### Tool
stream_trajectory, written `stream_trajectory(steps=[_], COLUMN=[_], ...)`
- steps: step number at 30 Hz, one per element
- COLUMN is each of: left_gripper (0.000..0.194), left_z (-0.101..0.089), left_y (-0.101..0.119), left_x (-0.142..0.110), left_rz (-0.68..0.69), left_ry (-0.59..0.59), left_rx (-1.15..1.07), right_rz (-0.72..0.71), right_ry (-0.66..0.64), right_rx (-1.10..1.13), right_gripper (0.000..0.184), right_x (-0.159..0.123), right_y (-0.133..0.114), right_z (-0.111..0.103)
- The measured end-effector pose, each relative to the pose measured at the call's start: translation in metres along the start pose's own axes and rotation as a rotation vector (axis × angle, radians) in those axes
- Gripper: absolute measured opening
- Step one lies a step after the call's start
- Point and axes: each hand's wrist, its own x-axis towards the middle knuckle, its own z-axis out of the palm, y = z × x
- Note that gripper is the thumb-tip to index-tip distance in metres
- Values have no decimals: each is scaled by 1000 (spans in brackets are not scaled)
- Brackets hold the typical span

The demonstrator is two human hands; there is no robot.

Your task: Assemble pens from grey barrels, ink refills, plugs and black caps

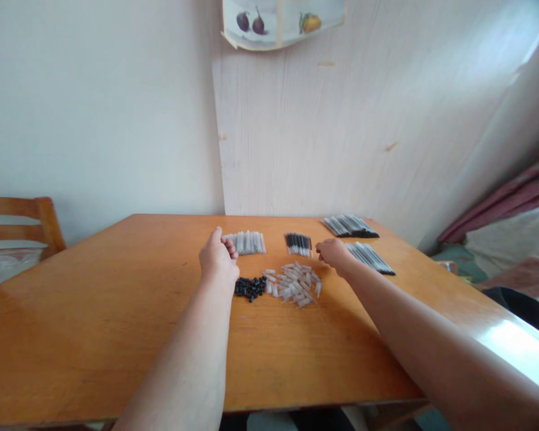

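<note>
My left hand [218, 256] is closed with the thumb up, beside the left end of a row of clear pen barrels [247, 242]. What its curled fingers hold, if anything, is hidden. Fingers pinched together, my right hand [335, 252] is just right of a row of thin black ink refills [299, 244] with pale ends. I cannot make out anything between those fingertips. Nearer to me lie a pile of small black plugs [250, 288], by my left wrist, and a loose heap of whitish translucent pen tips [296, 284].
Two groups of clear pens with black ends lie at right: one at the back [348, 225], another [371, 257] partly behind my right forearm. The wooden table [117, 323] meets a wall [161, 120]. A wooden chair [49, 224] stands at left, with bedding [507, 239] at right.
</note>
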Motion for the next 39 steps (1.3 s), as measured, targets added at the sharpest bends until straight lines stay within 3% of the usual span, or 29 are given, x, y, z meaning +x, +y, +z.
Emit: stream_trajectory(steps=[9,15,23,32,39], left_gripper=[37,33,29,28,21], left_z=[-6,-10,-9,-5,-8], left_y=[20,26,25,18,6], left_x=[2,6,11,12,16], left_rz=[36,55,54,61,232], left_ry=[33,110,113,122,143], left_rx=[-59,-40,52,117,365], right_rz=[-101,-254,-238,-202,-197], right_ry=[80,44,-83,-116,-102], right_rx=[119,-52,-357,-420,-430], right_gripper=[33,40,45,48,50], right_x=[-20,-24,-33,-38,-38], right_y=[20,21,5,-2,-2], right_z=[-3,-7,-9,-11,-9])
